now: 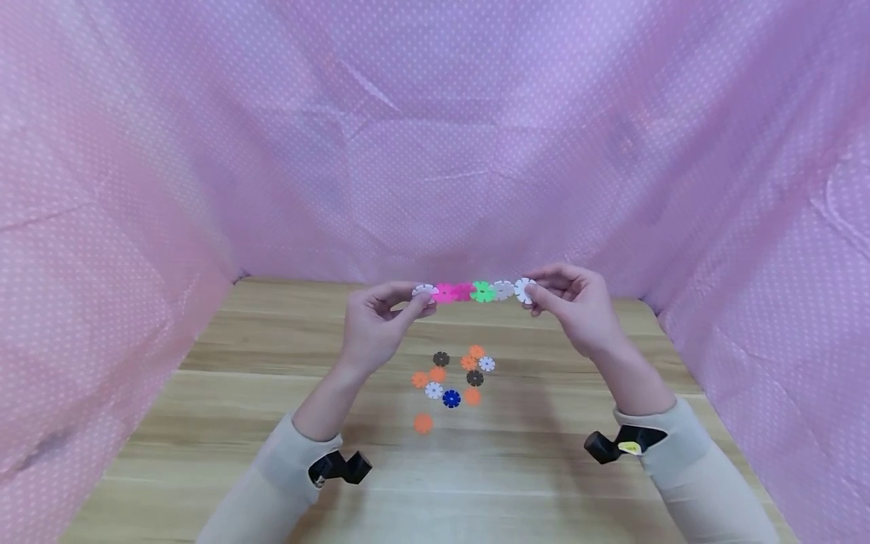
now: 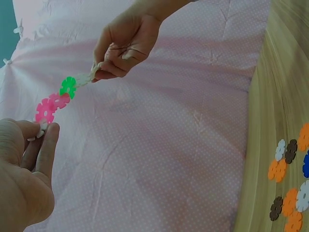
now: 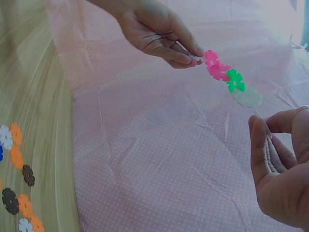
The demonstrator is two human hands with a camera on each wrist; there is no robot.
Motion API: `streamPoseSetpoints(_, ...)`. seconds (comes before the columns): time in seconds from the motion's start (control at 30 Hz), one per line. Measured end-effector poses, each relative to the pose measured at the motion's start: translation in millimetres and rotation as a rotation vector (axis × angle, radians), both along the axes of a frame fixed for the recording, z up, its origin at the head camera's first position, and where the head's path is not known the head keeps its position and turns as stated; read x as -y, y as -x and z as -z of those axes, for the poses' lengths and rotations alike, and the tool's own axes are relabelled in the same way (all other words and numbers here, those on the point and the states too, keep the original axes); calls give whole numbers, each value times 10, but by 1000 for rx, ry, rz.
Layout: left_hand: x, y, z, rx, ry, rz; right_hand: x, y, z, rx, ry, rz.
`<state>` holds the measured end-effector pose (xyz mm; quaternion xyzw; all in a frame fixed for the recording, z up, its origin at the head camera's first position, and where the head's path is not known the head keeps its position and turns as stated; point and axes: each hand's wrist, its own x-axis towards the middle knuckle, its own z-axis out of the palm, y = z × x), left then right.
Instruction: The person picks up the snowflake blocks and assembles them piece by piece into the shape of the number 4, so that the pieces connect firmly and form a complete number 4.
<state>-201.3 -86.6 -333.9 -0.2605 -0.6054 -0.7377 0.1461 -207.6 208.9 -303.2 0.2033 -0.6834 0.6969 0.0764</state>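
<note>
Both hands hold up a row of notched plastic snowflake discs above the table. My left hand [image 1: 374, 325] pinches the white disc [image 1: 424, 290] at the left end between thumb and fingers. Beside it come two pink discs [image 1: 445, 293], then a green disc [image 1: 482, 292] and a whitish translucent disc [image 1: 503, 290]. At the right end, my right hand [image 1: 584, 310] pinches another white disc [image 1: 524, 290]. In the left wrist view the pink disc [image 2: 45, 111] and green disc [image 2: 68, 87] overlap along the row. The fingers partly hide both end discs.
On the wooden table [image 1: 272, 363] below the hands lie several loose discs: orange discs [image 1: 423, 423], brown discs [image 1: 441, 359], white discs [image 1: 433, 390] and a blue disc [image 1: 451, 398]. Pink dotted cloth [image 1: 435, 151] encloses the table at the back and sides.
</note>
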Motion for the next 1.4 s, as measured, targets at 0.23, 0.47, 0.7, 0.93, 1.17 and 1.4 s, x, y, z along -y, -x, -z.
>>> streamPoseSetpoints(0.23,-11,8,-1,-1,10,-12,-57,-2,-61,138,75,-179)
streamPoseSetpoints(0.47,-1,-15,-5,7,14,-4,-38,23,-50,197,89,-223)
streamPoseSetpoints(0.7,-17,-3,13,15,23,13,-41,43,-22,215,52,-209)
streamPoseSetpoints(0.93,-21,10,36,-7,45,5,-78,47,-46,213,-38,-158)
streamPoseSetpoints(1.17,-29,14,78,-14,80,-12,-75,21,-68,234,-52,-162)
streamPoseSetpoints(1.4,-33,20,75,-30,106,-20,-66,29,-91,244,-81,-142)
